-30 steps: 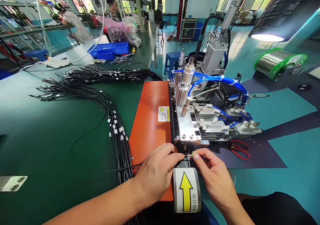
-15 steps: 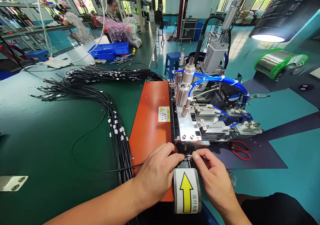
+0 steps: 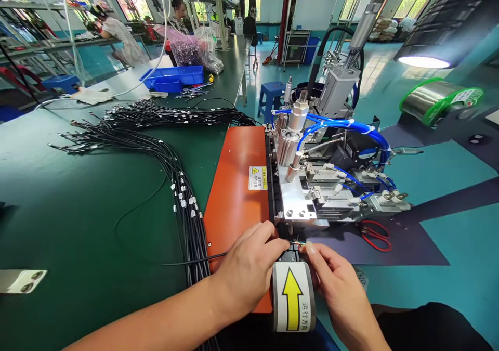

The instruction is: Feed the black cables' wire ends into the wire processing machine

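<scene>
My left hand [image 3: 253, 268] is closed on the end of a black cable [image 3: 187, 262], over the right edge of the orange cover [image 3: 237, 184]. Thin coloured wires [image 3: 299, 243] stick out from the cable end, in front of the machine head [image 3: 296, 190]. My right hand [image 3: 335, 278] pinches at the tips of these wires with thumb and forefinger; the fingertips partly hide them. Just below the hands sits a rounded guard with a yellow arrow [image 3: 291, 294]. A bundle of black cables [image 3: 191, 221] with white tags lies left of the cover.
More black cables [image 3: 163, 114] lie across the green table [image 3: 97, 200]. Blue bins [image 3: 175, 76] stand farther back. Red-handled scissors [image 3: 376, 235] and a solder wire spool [image 3: 440, 101] are to the right. A lamp [image 3: 436, 28] hangs at upper right. Two people sit in the background.
My right hand has shifted slightly right and down at the wire tips. My left hand stays nearly in place on the cable. The whole view has moved a little.
</scene>
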`<state>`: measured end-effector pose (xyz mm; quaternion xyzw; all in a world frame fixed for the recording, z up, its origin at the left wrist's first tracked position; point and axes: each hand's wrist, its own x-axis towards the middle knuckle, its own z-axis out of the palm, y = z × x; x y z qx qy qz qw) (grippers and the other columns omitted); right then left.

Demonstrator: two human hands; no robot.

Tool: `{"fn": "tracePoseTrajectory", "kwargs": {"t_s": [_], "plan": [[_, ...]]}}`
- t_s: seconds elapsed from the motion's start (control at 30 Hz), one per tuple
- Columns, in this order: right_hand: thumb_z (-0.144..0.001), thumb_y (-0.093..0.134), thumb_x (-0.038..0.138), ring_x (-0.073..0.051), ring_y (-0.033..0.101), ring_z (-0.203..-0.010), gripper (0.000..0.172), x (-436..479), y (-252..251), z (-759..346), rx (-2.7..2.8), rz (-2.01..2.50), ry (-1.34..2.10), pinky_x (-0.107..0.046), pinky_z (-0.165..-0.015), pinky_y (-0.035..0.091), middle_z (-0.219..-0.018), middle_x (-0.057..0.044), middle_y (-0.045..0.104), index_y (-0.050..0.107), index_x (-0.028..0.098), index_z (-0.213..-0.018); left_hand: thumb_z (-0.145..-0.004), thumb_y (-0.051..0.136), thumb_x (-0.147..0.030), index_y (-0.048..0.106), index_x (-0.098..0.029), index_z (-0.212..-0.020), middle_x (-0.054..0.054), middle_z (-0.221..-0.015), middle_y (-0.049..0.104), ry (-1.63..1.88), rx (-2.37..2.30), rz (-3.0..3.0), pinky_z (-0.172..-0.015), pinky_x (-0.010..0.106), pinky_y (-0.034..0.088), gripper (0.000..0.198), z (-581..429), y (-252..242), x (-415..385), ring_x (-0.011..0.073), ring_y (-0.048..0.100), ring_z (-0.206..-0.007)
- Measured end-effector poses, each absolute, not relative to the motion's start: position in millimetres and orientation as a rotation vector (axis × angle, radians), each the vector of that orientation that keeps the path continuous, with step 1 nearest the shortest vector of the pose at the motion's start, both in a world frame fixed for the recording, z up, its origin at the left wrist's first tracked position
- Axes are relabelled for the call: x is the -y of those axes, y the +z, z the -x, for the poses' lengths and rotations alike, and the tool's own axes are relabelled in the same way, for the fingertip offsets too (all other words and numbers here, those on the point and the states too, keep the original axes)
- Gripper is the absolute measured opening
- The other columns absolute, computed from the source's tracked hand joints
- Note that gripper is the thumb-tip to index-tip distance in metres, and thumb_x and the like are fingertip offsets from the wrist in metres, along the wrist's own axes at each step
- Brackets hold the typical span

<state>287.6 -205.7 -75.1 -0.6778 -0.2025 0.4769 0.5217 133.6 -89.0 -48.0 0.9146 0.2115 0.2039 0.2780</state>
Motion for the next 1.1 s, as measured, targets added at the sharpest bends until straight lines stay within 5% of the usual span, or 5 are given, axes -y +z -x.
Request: {"fn": "tracePoseTrajectory", "kwargs": {"t_s": [0.27,0.43,0.63,1.1], "plan": [[-0.085,0.068,0.056,-0.010,0.046,-0.059,0.041,203.6,-63.8,-288.8,0.444,1.572,1.258,-0.021,-0.051,0.035,-0.074,-0.001,0.061,0.070,0.016,-0.088,-0.092,0.048,-0.008,0.069,-0.016,-0.102,0.007,-0.091,0.054,0.576,-0.562,-2.454,-0.069,0.032,0.050,0.025,-134.9,-50.3,87.1,0.0201,0.054,-0.081],[-0.089,0.059,0.061,-0.016,0.052,-0.067,0.043,200.2,-57.5,-288.7,0.679,1.827,1.051,-0.025,-0.059,0.041,-0.077,-0.002,0.062,0.068,0.018,-0.088,-0.091,0.048,-0.008,0.070,-0.016,-0.101,0.007,-0.089,0.054,0.575,-0.564,-2.461,-0.067,0.031,0.049,0.025,-135.1,-48.4,87.4,0.0196,0.053,-0.080],[-0.099,0.049,0.046,-0.015,0.052,-0.070,0.031,199.7,-55.1,-291.7,1.116,1.995,0.631,-0.027,-0.066,0.041,-0.079,-0.001,0.058,0.061,0.022,-0.082,-0.092,0.050,-0.008,0.070,-0.015,-0.102,0.006,-0.090,0.055,0.588,-0.540,-2.450,-0.068,0.030,0.048,0.023,-134.4,-50.0,87.6,0.0193,0.054,-0.081],[-0.101,0.050,0.039,-0.014,0.056,-0.078,0.020,202.0,-66.3,-306.6,1.241,1.922,0.524,-0.027,-0.071,0.044,-0.088,0.001,0.058,0.062,0.025,-0.093,-0.096,0.049,-0.009,0.067,-0.015,-0.101,0.006,-0.095,0.063,0.615,-0.463,-2.434,-0.075,0.030,0.050,0.019,-135.6,-55.1,85.2,0.0183,0.056,-0.085]]}}
